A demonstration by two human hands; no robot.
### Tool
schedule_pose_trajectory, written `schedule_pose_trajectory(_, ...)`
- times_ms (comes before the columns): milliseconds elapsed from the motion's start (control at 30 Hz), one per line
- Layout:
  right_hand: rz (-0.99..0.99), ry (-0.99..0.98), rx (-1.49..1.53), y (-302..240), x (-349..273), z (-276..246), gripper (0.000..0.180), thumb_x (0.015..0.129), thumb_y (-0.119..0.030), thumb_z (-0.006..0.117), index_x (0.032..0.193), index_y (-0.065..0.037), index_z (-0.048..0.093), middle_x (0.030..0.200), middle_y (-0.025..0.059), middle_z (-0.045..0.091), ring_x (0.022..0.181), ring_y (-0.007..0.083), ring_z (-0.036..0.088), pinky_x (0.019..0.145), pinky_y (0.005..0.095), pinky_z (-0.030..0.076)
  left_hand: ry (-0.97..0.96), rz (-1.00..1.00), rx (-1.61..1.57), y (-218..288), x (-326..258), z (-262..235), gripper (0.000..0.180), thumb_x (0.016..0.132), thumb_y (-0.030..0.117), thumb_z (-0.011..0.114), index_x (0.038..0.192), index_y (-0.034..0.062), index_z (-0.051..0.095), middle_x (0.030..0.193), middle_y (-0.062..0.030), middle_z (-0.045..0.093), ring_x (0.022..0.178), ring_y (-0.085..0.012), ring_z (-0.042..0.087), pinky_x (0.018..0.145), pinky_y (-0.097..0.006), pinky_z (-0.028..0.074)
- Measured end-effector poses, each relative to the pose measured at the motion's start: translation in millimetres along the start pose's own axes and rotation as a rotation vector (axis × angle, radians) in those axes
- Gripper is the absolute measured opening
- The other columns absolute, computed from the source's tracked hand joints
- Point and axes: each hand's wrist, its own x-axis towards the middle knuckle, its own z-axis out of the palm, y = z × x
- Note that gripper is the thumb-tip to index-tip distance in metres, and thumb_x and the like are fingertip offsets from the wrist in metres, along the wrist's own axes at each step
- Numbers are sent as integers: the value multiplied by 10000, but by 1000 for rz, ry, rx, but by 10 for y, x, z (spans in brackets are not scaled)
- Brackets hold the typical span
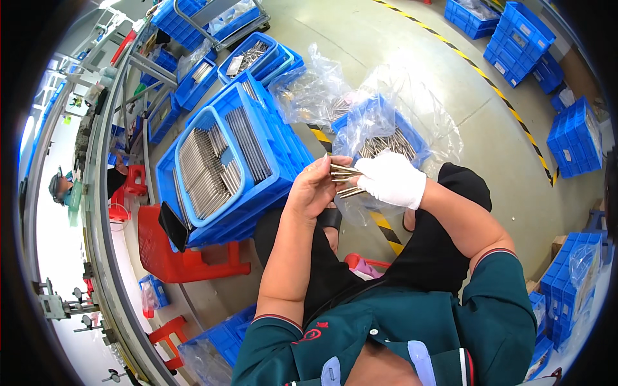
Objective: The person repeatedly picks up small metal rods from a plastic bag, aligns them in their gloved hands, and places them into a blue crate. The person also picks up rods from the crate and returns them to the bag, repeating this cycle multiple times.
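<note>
Head view, biggest stuff first: your stack of blue crates (291, 168) is off to your left, and it looks propped on a red stool (168, 251), probably so the top sits at an easy reach from your seat. Up top is a light-blue tray (243, 157) with slim metal pieces laid side by side in neat rows, which I'd guess keeps them from tangling. Past your knees there's a blue bin (413, 134) with clear plastic around it and a jumbled heap of similar pieces inside, close enough that you barely need to lean.

Arms: both forearms angle up and inward, elbows bent, so your hands meet over the gap between your knees. Your right hand (391, 180), in a white glove, is closed around a small bundle of metal rods (344, 172), with their ends sticking out leftward. Your bare left hand (312, 188) is turned up with fingers curled by those ends; can't tell if it's actually pinching any or just steadying them.
</note>
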Motion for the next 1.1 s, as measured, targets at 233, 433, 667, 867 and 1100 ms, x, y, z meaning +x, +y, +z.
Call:
schedule_pose_trajectory(233, 5, -23, 42, -29, 17, -45, 311, 915, -342, 453, 913, -53, 567, 754, 193, 604, 733, 373, 600, 663, 441, 454, -95, 78, -193, -5, 45, 108, 190, 885, 151, 610, 1022, 18, 605, 934, -124, 642, 855, -250, 639, 843, -399, 495)
schedule_pose_trajectory(433, 1, 27, 143, 29, 43, -1, 289, 888, -341, 500, 858, -59, 553, 680, 179, 570, 671, 361, 587, 612, 430, 442, 56, 176, -143, -62, 68, -42, 112, 855, 131, 653, 917, 38, 644, 870, -83, 666, 800, -191, 639, 771, -332, 502)
schedule_pose_trajectory(667, 48, -50, 130, 32, 43, -74, 346, 906, -381, 470, 916, -52, 579, 772, 189, 609, 750, 360, 601, 667, 426, 449, 151, 114, -21, 25, 17, 78, 153, 870, 127, 636, 957, 1, 645, 841, -98, 672, 786, -192, 642, 771, -317, 501)
schedule_pose_trajectory(867, 58, -65, 134, 11, 25, -95, 352, 906, -383, 468, 911, -49, 581, 782, 188, 611, 752, 361, 599, 673, 428, 450, 208, 132, 76, 16, 34, 72, 171, 894, 147, 609, 955, -8, 643, 810, -80, 661, 734, -156, 613, 727, -298, 484)
schedule_pose_trajectory(1100, 68, -58, 123, 12, 0, -109, 348, 904, -374, 474, 900, -44, 584, 780, 189, 604, 759, 361, 593, 685, 429, 448, 223, 217, 254, 6, 53, 57, 200, 905, 169, 598, 960, -19, 640, 816, -79, 654, 715, -142, 595, 698, -285, 472)
